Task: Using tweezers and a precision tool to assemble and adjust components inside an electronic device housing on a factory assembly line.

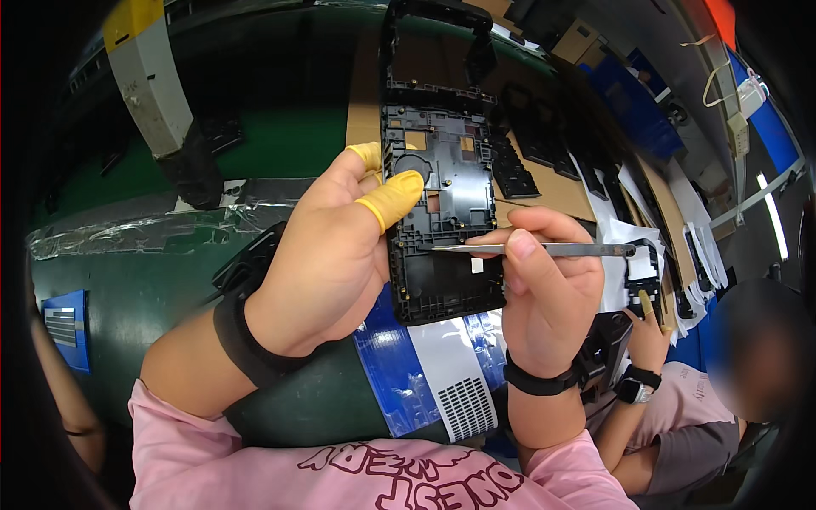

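Observation:
My left hand (340,229), with yellow finger cots on thumb and fingers, grips a black plastic housing (446,161) by its left side. The housing is long and tilted up, with an open frame at its far end and small brass-coloured inserts along its edges. In my right hand (552,289) is a pair of metal tweezers (544,250), pinched between thumb and finger. Their tip points left over the lower part of the housing; whether it touches cannot be told. A small white square (477,265) lies on the housing just below the tweezers. Both wrists wear black bands.
Below the housing a blue sheet with a white label strip (450,365) lies on the green table (314,399). Several black plastic parts (516,170) rest on cardboard (548,191) beyond. A post (153,93) stands at left. At right a co-worker's hand (648,340) holds a black part.

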Demonstrator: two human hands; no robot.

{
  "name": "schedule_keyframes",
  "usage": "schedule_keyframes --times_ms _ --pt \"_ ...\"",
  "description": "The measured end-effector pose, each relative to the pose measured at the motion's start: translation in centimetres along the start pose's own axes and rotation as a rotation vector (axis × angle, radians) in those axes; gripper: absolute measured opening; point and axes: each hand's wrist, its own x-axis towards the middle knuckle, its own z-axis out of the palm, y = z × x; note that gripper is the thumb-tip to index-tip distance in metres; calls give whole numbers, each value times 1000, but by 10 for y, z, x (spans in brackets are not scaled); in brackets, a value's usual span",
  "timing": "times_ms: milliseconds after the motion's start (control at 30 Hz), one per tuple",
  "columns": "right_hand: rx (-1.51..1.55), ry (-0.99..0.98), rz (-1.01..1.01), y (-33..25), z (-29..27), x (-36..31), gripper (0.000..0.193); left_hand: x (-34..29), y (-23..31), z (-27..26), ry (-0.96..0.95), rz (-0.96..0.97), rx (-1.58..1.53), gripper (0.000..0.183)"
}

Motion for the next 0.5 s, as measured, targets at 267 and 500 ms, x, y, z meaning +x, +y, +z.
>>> schedule_keyframes --times_ms 267,500 --pt "13 -1 3 1 0 1 20 1 0 0 -17 -9 -13 28" --pt "-31 -1 0 1 1 2 19 0 1 0 -14 9 -8 29"
